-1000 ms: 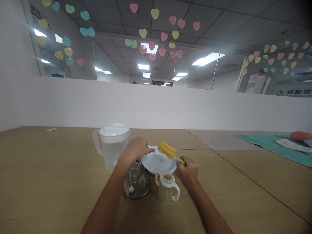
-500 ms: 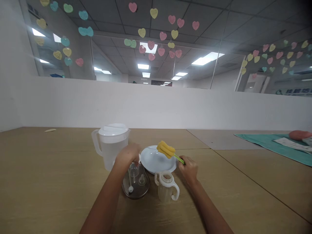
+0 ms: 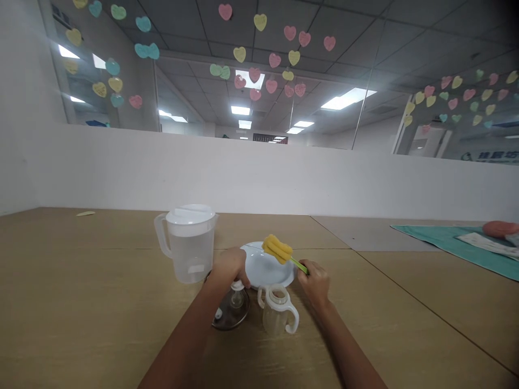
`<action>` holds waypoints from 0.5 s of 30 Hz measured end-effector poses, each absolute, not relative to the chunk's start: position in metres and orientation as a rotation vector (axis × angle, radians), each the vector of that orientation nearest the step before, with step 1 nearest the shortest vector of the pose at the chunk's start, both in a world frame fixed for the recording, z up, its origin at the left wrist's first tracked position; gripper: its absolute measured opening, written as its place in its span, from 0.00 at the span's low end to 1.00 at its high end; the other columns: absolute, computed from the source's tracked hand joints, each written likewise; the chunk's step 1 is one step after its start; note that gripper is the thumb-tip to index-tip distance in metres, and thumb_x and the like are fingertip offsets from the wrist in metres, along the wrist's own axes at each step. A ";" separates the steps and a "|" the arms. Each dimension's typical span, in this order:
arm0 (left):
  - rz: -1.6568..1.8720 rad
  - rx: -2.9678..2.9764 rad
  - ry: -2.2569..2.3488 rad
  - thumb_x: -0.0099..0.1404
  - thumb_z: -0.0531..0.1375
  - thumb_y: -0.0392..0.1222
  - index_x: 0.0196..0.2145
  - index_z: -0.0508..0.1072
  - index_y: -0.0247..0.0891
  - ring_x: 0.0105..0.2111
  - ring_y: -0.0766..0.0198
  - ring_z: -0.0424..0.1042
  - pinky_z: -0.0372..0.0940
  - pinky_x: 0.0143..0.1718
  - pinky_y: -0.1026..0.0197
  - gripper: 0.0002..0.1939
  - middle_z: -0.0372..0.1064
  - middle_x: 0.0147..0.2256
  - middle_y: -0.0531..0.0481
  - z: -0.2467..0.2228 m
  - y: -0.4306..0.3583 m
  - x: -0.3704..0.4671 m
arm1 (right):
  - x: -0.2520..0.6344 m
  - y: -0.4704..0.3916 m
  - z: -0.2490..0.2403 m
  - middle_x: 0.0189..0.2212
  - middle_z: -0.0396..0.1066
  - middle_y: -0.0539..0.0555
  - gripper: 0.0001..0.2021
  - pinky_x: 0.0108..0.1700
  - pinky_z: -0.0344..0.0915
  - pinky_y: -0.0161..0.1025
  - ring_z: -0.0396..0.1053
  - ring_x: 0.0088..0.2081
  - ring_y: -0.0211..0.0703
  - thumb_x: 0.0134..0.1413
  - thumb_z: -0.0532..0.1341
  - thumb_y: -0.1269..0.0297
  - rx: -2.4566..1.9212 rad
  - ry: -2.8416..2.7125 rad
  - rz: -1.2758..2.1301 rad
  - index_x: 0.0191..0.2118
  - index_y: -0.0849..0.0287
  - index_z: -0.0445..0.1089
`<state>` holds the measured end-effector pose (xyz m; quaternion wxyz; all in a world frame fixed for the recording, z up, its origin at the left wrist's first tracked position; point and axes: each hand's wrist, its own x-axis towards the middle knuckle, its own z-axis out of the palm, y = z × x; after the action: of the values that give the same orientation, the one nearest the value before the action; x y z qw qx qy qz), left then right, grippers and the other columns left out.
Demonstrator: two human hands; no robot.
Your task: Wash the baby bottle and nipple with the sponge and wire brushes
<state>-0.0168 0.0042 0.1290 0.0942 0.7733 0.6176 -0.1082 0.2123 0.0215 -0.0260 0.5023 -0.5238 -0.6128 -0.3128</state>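
My right hand [image 3: 314,278] is closed round the green handle of a yellow sponge bottle brush [image 3: 278,249], its head held over a white dish [image 3: 265,267]. Over a round metal tray [image 3: 242,317], my left hand [image 3: 233,265] points down, fingers pinched at a white bottle ring [image 3: 237,285]. Just below that ring is a clear nipple [image 3: 237,300]; whether they touch I cannot tell. A small white straw weight [image 3: 218,313] shows beside my left forearm, which hides part of the tray. Between my arms stands a lidless clear baby bottle [image 3: 276,313] with two white handles.
A lidded white translucent pitcher [image 3: 190,248] stands just left of my left hand. Far right lies a green cloth [image 3: 441,237] with a reddish object [image 3: 499,229] on it. A small pale flat piece [image 3: 86,213] lies far left, and a white wall [image 3: 259,178] rises behind the table.
My left hand has shifted right and down over the tray, with the white ring now lower, above the nipple. My right hand and the brush have stayed almost in place.
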 end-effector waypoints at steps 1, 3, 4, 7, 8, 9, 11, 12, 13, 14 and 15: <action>-0.325 2.305 1.828 0.38 0.69 0.45 0.22 0.75 0.37 0.28 0.56 0.73 0.67 0.31 0.61 0.13 0.74 0.25 0.46 0.127 0.006 -0.016 | 0.212 0.021 -0.026 0.19 0.68 0.52 0.11 0.27 0.53 0.33 0.62 0.23 0.38 0.47 0.49 0.72 -1.264 -1.481 -0.758 0.24 0.60 0.68; -0.320 2.332 1.825 0.36 0.70 0.41 0.23 0.75 0.37 0.30 0.56 0.73 0.67 0.32 0.61 0.13 0.74 0.25 0.46 0.126 0.009 -0.015 | 0.212 0.021 -0.025 0.19 0.68 0.52 0.11 0.27 0.53 0.33 0.62 0.22 0.38 0.47 0.50 0.72 -1.259 -1.485 -0.760 0.24 0.60 0.68; -0.320 2.338 1.825 0.36 0.70 0.40 0.23 0.75 0.37 0.30 0.55 0.73 0.67 0.32 0.61 0.13 0.74 0.25 0.46 0.125 0.010 -0.016 | 0.211 0.021 -0.025 0.19 0.67 0.52 0.11 0.27 0.53 0.33 0.62 0.22 0.37 0.47 0.50 0.72 -1.257 -1.484 -0.759 0.23 0.60 0.68; -0.346 2.323 1.815 0.37 0.70 0.40 0.22 0.74 0.36 0.29 0.55 0.73 0.68 0.32 0.60 0.12 0.74 0.24 0.45 0.125 0.010 -0.017 | 0.211 0.021 -0.025 0.19 0.68 0.52 0.11 0.27 0.53 0.33 0.61 0.22 0.37 0.47 0.49 0.72 -1.250 -1.476 -0.753 0.23 0.60 0.68; -0.345 2.316 1.816 0.38 0.69 0.40 0.21 0.74 0.36 0.29 0.55 0.73 0.68 0.32 0.60 0.11 0.74 0.24 0.46 0.124 0.010 -0.018 | 0.211 0.021 -0.025 0.19 0.68 0.52 0.11 0.27 0.53 0.33 0.61 0.22 0.37 0.47 0.49 0.72 -1.248 -1.475 -0.751 0.23 0.60 0.68; -0.337 2.312 1.823 0.39 0.69 0.40 0.21 0.74 0.36 0.28 0.56 0.73 0.68 0.32 0.59 0.10 0.74 0.24 0.46 0.123 0.010 -0.019 | 0.211 0.021 -0.025 0.20 0.68 0.52 0.11 0.27 0.53 0.33 0.62 0.22 0.37 0.47 0.50 0.72 -1.248 -1.477 -0.748 0.23 0.60 0.68; -0.325 2.311 1.859 0.40 0.68 0.40 0.21 0.74 0.35 0.28 0.55 0.73 0.68 0.33 0.58 0.09 0.74 0.24 0.45 0.121 0.008 -0.020 | 0.211 0.021 -0.026 0.20 0.69 0.52 0.11 0.27 0.53 0.33 0.62 0.23 0.37 0.46 0.49 0.72 -1.256 -1.484 -0.741 0.24 0.60 0.68; -0.325 2.313 1.881 0.41 0.68 0.39 0.22 0.74 0.35 0.29 0.54 0.73 0.68 0.33 0.58 0.09 0.74 0.25 0.44 0.119 0.007 -0.021 | 0.212 0.021 -0.026 0.20 0.69 0.52 0.11 0.27 0.53 0.33 0.63 0.23 0.38 0.46 0.49 0.72 -1.261 -1.485 -0.740 0.24 0.60 0.69; -0.328 2.316 1.898 0.41 0.68 0.39 0.23 0.75 0.35 0.30 0.54 0.74 0.67 0.34 0.58 0.09 0.74 0.25 0.44 0.118 0.006 -0.022 | 0.212 0.021 -0.026 0.20 0.69 0.52 0.11 0.27 0.54 0.33 0.63 0.23 0.38 0.46 0.49 0.72 -1.263 -1.484 -0.741 0.24 0.60 0.69; -0.335 2.318 1.909 0.41 0.68 0.39 0.24 0.75 0.35 0.32 0.53 0.74 0.67 0.34 0.58 0.09 0.74 0.26 0.43 0.117 0.004 -0.022 | 0.212 0.021 -0.027 0.20 0.69 0.52 0.11 0.27 0.54 0.33 0.63 0.23 0.38 0.45 0.50 0.72 -1.263 -1.484 -0.743 0.24 0.60 0.69; -0.340 2.323 1.912 0.42 0.68 0.39 0.25 0.75 0.35 0.33 0.53 0.74 0.67 0.35 0.58 0.10 0.74 0.26 0.43 0.116 0.002 -0.023 | 0.211 0.021 -0.027 0.19 0.68 0.52 0.11 0.27 0.54 0.33 0.63 0.23 0.38 0.45 0.50 0.72 -1.263 -1.482 -0.745 0.24 0.60 0.69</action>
<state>-0.0229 0.0024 0.1159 0.0567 0.7661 0.6304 -0.1121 0.2115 0.0212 -0.0266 0.5042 -0.5232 -0.6138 -0.3088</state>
